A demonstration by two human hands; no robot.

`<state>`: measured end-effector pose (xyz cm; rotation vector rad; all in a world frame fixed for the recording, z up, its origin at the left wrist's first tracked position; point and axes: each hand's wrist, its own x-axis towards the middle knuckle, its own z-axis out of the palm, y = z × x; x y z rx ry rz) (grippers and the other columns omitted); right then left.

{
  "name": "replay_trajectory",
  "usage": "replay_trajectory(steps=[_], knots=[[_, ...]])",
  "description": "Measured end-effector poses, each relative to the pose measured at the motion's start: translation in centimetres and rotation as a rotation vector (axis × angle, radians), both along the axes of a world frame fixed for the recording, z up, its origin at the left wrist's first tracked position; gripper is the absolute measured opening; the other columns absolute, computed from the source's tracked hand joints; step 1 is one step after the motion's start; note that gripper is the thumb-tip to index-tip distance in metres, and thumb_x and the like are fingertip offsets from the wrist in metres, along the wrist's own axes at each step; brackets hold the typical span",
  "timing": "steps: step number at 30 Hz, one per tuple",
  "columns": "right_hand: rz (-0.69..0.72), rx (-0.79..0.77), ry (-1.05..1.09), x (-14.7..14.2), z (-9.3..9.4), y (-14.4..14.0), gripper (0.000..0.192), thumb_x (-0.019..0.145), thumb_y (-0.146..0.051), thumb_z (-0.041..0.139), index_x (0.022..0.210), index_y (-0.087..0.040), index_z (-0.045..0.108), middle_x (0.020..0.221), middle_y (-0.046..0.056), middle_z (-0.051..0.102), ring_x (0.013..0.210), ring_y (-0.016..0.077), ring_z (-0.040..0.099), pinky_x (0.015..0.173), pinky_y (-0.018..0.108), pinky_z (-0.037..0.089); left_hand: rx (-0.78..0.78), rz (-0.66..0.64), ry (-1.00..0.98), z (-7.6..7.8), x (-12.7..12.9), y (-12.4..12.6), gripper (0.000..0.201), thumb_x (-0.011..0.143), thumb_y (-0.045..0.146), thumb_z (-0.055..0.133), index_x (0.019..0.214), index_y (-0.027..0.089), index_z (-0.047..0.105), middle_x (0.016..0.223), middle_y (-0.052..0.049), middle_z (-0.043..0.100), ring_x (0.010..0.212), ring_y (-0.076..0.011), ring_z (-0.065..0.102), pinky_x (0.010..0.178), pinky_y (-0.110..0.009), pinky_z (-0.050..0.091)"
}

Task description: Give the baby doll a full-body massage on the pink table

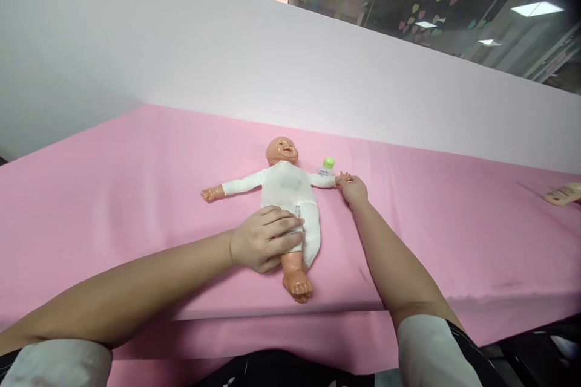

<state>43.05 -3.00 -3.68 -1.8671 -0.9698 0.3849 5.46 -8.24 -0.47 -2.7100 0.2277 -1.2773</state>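
A baby doll (288, 184) with a white cloth body lies on its back on a pink-covered table, its head toward the wall. My left hand (270, 237) is wrapped over the doll's leg at the thigh, with the bare foot (298, 285) sticking out below it. The doll's other lower leg is hidden or folded under. Off to the right, my right hand (354, 191) pinches the doll's small hand (344, 176), and that arm is stretched out sideways. The doll's other arm (242, 183) lies extended to the left, untouched.
A small clear bottle with a green cap (329, 162) stands just behind the doll's outstretched arm. Toward the right edge lies a flat tan object (564, 194) with dark markings. A white wall (290, 72) with glass above it bounds the pink table cover (181, 151) at the back.
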Motion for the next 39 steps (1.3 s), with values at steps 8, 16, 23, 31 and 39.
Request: replay_trajectory(steps=[8,16,23,31,39], knots=[[-0.028,0.123,0.047,-1.1,0.7,-0.3,0.048,0.083,-0.052,0.079,0.116,-0.019,0.071,0.110,0.009,0.081,0.093,0.0242,0.076,0.084,0.037,0.063,-0.154,0.180,-0.089,-0.6,-0.6,1.6,0.056,0.103,0.044,0.063,0.156,0.025,0.054,0.140,-0.016,0.074,0.132,-0.0342,0.073,0.110,-0.057,0.064],[0.407,0.472,-0.289,-8.9,1.4,-1.4,0.034,0.098,-0.044,0.071,0.125,-0.024,0.076,0.126,0.010,0.080,0.113,0.0271,0.076,0.102,0.047,0.064,-0.364,0.395,-0.137,0.0,-2.3,6.4,0.050,0.101,0.042,0.063,0.146,0.019,0.060,0.154,-0.020,0.065,0.144,-0.0358,0.064,0.120,-0.060,0.057],[0.566,0.346,-0.539,-9.7,0.8,-1.3,0.037,0.095,-0.036,0.072,0.130,-0.025,0.077,0.135,0.011,0.078,0.130,0.0335,0.069,0.117,0.057,0.055,-0.631,0.387,-0.086,-0.1,-1.6,8.1,0.053,0.093,0.035,0.065,0.142,0.017,0.062,0.145,-0.018,0.070,0.134,-0.0333,0.070,0.114,-0.054,0.061],[0.382,0.422,-0.200,-7.9,1.1,-1.0,0.052,0.096,-0.051,0.072,0.140,-0.023,0.069,0.133,0.011,0.078,0.115,0.0283,0.075,0.100,0.048,0.064,-0.286,0.222,-0.042,0.0,-0.7,3.8,0.060,0.096,0.059,0.078,0.142,0.024,0.063,0.156,-0.022,0.063,0.144,-0.0386,0.063,0.119,-0.061,0.055],[0.099,0.350,0.220,-1.9,-0.7,0.8,0.044,0.089,-0.055,0.074,0.116,-0.022,0.065,0.109,0.008,0.078,0.095,0.0249,0.079,0.079,0.043,0.071,-0.139,-0.051,0.146,-0.8,0.9,-0.7,0.049,0.095,0.047,0.078,0.139,0.027,0.068,0.140,-0.016,0.076,0.134,-0.0347,0.071,0.119,-0.054,0.057]])
